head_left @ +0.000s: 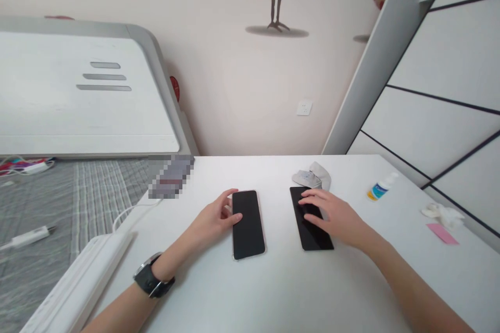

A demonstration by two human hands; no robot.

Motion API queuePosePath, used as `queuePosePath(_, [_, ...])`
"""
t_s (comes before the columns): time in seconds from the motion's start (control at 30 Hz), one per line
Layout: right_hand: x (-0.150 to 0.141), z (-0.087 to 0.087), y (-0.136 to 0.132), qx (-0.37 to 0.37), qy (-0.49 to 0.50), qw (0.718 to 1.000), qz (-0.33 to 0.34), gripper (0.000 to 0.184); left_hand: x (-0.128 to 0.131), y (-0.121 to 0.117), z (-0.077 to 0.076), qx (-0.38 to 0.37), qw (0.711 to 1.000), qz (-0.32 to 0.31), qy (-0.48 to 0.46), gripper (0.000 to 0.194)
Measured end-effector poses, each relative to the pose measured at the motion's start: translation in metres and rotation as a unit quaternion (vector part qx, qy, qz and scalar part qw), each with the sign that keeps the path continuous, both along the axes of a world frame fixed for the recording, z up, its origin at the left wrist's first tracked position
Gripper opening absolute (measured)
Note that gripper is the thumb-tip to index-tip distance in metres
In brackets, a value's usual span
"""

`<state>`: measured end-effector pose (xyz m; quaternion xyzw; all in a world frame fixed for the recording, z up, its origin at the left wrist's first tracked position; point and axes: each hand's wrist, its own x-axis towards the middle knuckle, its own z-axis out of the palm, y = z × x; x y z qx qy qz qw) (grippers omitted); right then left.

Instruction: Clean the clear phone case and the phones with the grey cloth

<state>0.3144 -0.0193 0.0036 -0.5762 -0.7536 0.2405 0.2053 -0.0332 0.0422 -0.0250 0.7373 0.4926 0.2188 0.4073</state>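
Fingers of the left hand (228, 197) lie open against a cased phone (249, 225), right fingers (314, 196) spread flat on a black phone (317, 237).

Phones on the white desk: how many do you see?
2. One phone lies against the fingers of the left hand; the other phone lies under the right hand. A pixelated patch may hide another.

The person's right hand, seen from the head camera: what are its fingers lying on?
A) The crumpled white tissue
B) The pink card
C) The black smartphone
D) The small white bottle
C: the right hand has its fingers spread across the black smartphone, which lies flat on the white desk.
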Motion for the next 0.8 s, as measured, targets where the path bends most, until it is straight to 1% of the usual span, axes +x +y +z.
queuePosePath(0.03, [0.007,-0.011,-0.006,0.019,-0.047,0.999,0.010,0.043,-0.001,0.001,0.000,0.024,1.000,0.005,0.012,0.060])
queuePosePath(0.07, [0.010,-0.021,-0.012,0.022,-0.075,0.997,0.029,0.053,-0.001,0.001,0.001,0.041,0.999,0.008,0.019,0.059])
queuePosePath(0.13, [0.007,-0.037,-0.020,0.033,-0.108,0.992,0.051,0.059,-0.002,0.002,0.001,0.073,0.997,0.003,0.031,0.056])
queuePosePath(0.17, [0.001,-0.041,-0.023,0.036,-0.115,0.991,0.065,0.059,-0.002,0.003,0.001,0.085,0.996,-0.003,0.035,0.055])
queuePosePath(0.23, [-0.019,-0.045,-0.023,0.046,-0.124,0.986,0.098,0.059,-0.003,0.004,0.000,0.103,0.994,-0.016,0.043,0.056])
queuePosePath(0.3, [-0.043,-0.045,-0.019,0.059,-0.128,0.981,0.130,0.059,-0.004,0.006,-0.001,0.116,0.991,-0.027,0.054,0.057])
queuePosePath(0.37, [-0.063,-0.043,-0.015,0.078,-0.129,0.979,0.140,0.059,-0.007,0.008,-0.003,0.125,0.989,-0.036,0.064,0.057])
queuePosePath(0.43, [-0.077,-0.044,-0.012,0.094,-0.126,0.979,0.132,0.059,-0.010,0.010,-0.004,0.132,0.988,-0.042,0.074,0.056])
queuePosePath(0.5, [-0.083,-0.045,-0.012,0.100,-0.117,0.980,0.124,0.059,-0.014,0.012,-0.005,0.140,0.986,-0.047,0.080,0.056])
queuePosePath(0.6, [-0.086,-0.046,-0.015,0.103,-0.099,0.982,0.124,0.059,-0.017,0.014,-0.006,0.151,0.984,-0.051,0.085,0.054])
queuePosePath(0.67, [-0.084,-0.046,-0.015,0.109,-0.070,0.984,0.120,0.059,-0.017,0.014,-0.007,0.154,0.983,-0.051,0.085,0.054])
queuePosePath(0.73, [-0.077,-0.044,-0.011,0.117,-0.020,0.989,0.083,0.053,-0.019,0.015,-0.008,0.154,0.983,-0.049,0.085,0.056])
queuePosePath(0.8, [-0.062,-0.040,-0.002,0.126,0.018,0.992,0.013,0.038,-0.021,0.016,-0.008,0.153,0.984,-0.043,0.085,0.059])
